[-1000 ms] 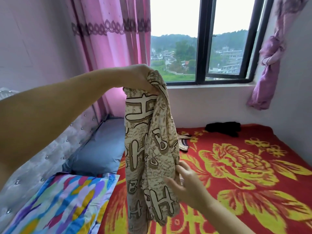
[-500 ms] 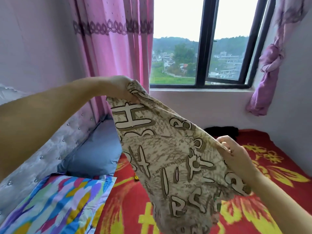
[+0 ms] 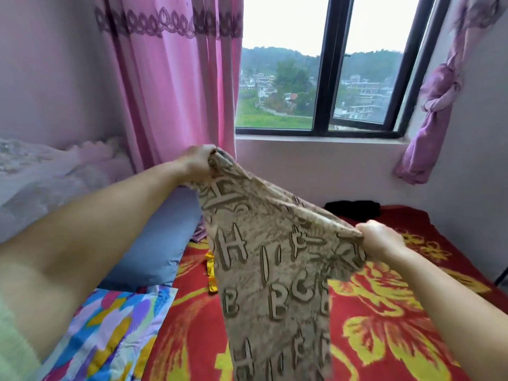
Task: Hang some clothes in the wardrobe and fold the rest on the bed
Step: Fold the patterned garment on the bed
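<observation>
Both fists clamp the lettered cloth (image 3: 269,257): left hand (image 3: 199,163), right hand (image 3: 380,237); top edge taut above bed (image 3: 384,312)

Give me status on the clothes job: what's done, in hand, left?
Done: nothing folded or hung shows; no wardrobe is in view.
In hand: the left hand and right hand grip the beige letter-print garment by its top edge, stretched out above the red floral bedspread.
Left: folding or hanging this piece, then the dark garment lying near the wall under the window.

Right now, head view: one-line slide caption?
Both hands, left hand and right hand, stretch a letter-print garment above the floral bed.
</observation>
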`<state>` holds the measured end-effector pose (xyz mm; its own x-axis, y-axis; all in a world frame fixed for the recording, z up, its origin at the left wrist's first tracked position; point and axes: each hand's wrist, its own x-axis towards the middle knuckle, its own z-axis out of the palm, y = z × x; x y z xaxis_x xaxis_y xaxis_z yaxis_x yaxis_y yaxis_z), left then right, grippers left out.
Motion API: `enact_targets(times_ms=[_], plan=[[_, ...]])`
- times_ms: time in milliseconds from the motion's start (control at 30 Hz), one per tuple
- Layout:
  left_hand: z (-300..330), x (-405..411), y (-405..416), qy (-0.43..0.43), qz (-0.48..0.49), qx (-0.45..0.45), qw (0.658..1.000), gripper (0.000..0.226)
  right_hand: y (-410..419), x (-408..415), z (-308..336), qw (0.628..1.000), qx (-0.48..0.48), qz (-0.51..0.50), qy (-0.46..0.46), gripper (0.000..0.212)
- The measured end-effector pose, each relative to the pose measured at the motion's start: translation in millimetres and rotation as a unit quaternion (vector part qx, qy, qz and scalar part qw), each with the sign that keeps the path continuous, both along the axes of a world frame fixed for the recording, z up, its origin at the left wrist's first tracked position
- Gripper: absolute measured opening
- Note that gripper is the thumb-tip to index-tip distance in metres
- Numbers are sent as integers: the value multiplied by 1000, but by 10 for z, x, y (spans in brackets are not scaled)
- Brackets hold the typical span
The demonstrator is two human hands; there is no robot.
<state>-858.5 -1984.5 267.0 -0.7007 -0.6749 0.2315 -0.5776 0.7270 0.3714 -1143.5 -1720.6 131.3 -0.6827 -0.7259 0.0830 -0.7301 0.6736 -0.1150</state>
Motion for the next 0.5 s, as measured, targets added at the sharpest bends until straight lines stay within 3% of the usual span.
enact_targets(times_ms=[100, 233, 367, 500], plan=[[12, -114, -127, 137, 73, -129, 979, 25, -240, -128, 97, 993, -89, 0, 72, 4], [103, 36, -80, 218, 41, -169, 960, 14, -414, -280, 173, 979, -197, 7, 54, 14], [-150, 414, 128, 162, -71, -82, 981, 20, -438, -226, -216, 977, -212, 17, -9, 14], [-1203, 753, 383, -9, -179, 23, 983, 20, -273, -108, -1094, 984, -152, 14, -91, 13]])
